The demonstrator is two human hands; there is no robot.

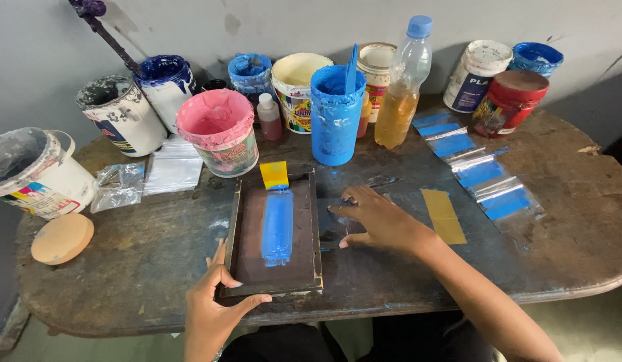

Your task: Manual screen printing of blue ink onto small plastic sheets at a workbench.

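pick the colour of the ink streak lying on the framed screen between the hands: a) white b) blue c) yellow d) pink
b, the streak down the middle of the dark framed screen is blue, with the left hand on the frame's near corner and the right hand flat on the table beside it.

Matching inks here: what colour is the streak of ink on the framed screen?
Bright blue ink streak down the dark brown screen frame; the head view shows it.
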